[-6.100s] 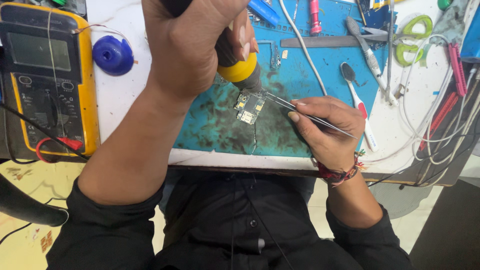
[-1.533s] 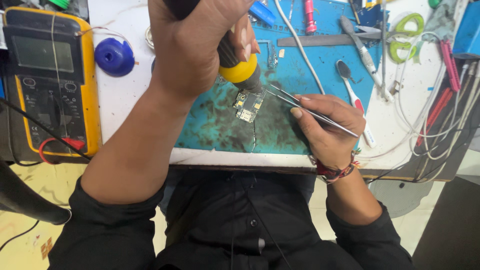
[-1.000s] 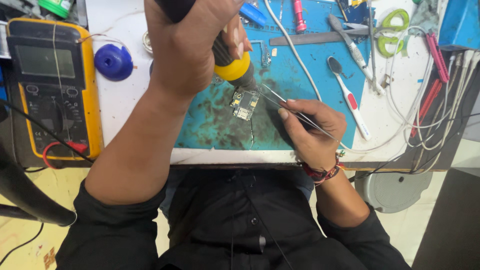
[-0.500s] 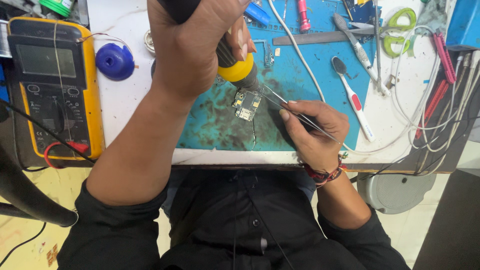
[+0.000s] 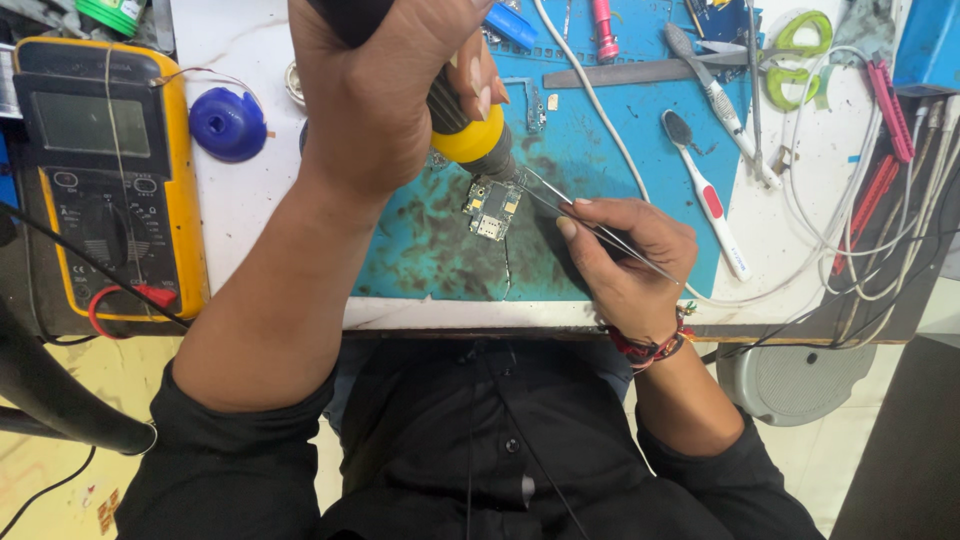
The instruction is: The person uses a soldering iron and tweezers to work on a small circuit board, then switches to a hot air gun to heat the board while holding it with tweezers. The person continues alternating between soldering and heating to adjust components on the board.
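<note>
A small circuit board (image 5: 490, 212) lies on a stained blue work mat (image 5: 430, 260). My left hand (image 5: 390, 90) grips a black-handled iron with a yellow collar (image 5: 470, 140), and its tip rests on the board's upper edge. My right hand (image 5: 625, 265) pinches thin metal tweezers (image 5: 545, 195) whose points reach the board from the right. The heel of my right hand rests on the mat.
A yellow multimeter (image 5: 105, 170) with leads sits at the left, next to a blue round cap (image 5: 228, 123). A toothbrush (image 5: 705, 195), a metal ruler (image 5: 620, 72), green-handled scissors (image 5: 800, 50) and white cables (image 5: 850, 230) crowd the right side.
Both hands stay at the board with the iron and tweezers. Only the view has shifted a little.
</note>
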Demonstrator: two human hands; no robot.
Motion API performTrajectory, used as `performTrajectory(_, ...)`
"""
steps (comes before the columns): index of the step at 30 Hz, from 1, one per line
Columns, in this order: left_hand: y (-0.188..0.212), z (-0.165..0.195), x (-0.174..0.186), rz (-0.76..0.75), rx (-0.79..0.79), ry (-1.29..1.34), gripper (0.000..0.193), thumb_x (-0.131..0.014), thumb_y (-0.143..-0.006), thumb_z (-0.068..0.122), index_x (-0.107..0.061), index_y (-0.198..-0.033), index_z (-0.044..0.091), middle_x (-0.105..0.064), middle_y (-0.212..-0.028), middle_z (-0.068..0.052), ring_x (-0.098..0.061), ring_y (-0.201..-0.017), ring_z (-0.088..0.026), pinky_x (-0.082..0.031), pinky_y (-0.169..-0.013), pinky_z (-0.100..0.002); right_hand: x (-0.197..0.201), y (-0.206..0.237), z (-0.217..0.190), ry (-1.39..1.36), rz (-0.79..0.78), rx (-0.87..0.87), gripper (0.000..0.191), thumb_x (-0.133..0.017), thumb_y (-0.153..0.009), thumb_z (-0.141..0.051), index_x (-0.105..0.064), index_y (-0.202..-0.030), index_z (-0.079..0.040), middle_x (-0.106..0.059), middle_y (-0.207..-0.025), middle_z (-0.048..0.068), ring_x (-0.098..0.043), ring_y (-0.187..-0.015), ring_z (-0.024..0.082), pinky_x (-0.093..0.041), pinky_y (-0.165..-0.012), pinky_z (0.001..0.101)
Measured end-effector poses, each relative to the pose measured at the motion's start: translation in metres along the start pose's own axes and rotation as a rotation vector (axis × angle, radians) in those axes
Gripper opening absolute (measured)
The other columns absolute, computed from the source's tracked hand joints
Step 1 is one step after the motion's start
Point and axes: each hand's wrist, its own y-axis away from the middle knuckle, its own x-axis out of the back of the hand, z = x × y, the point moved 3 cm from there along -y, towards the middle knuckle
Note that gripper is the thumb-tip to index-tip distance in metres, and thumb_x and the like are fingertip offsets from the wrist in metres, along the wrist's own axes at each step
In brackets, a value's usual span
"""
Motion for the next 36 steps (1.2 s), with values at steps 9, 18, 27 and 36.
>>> performTrajectory(9,0.0003,-0.0004,0.0012,-0.017,-0.012,-0.001,0.029,-0.063,-0.117,0.012,-0.067,-0.093,-0.003,-0.064,-0.072,-0.011,-0.069,-0.064,-0.021,-0.062,-0.07,-0.034,-0.0017,-0.0006,-0.0013,-0.001,0.001,-0.003,0.017,-0.08,-0.092,0.006,-0.074,-0.108,0.002,-0.077,-0.102,0.011,-0.072,-0.088,0.011,-0.055,-0.08,0.0231)
performTrajectory(18,0.0021,0.0006,0.0004,-0.009,-0.016,-0.015,0.026,-0.065,-0.118,0.011,-0.069,-0.096,-0.003,-0.064,-0.071,-0.011,-0.068,-0.063,-0.021,-0.06,-0.069,-0.034,-0.0036,-0.0011,-0.0023,-0.012,-0.002,-0.008,0.017,-0.08,-0.092,0.006,-0.074,-0.108,0.002,-0.077,-0.102,0.011,-0.072,-0.089,0.011,-0.056,-0.081,0.0232)
performTrajectory(27,-0.0002,0.0004,-0.0002,-0.01,-0.02,-0.014,0.023,-0.065,-0.116,0.011,-0.069,-0.098,-0.002,-0.063,-0.07,-0.01,-0.067,-0.062,-0.02,-0.06,-0.068,-0.033,-0.0037,-0.0025,-0.0025,-0.014,-0.001,-0.004,0.017,-0.08,-0.092,0.005,-0.074,-0.107,0.002,-0.077,-0.102,0.011,-0.072,-0.088,0.012,-0.056,-0.08,0.0234)
performTrajectory(36,0.0018,0.0013,0.0009,0.003,-0.01,0.001,0.024,-0.065,-0.117,0.011,-0.068,-0.097,-0.003,-0.063,-0.072,-0.011,-0.068,-0.063,-0.021,-0.06,-0.069,-0.034,-0.0043,-0.0042,-0.0028,0.003,-0.006,-0.003,0.017,-0.081,-0.091,0.005,-0.074,-0.107,0.002,-0.077,-0.1,0.011,-0.072,-0.087,0.012,-0.055,-0.079,0.0233)
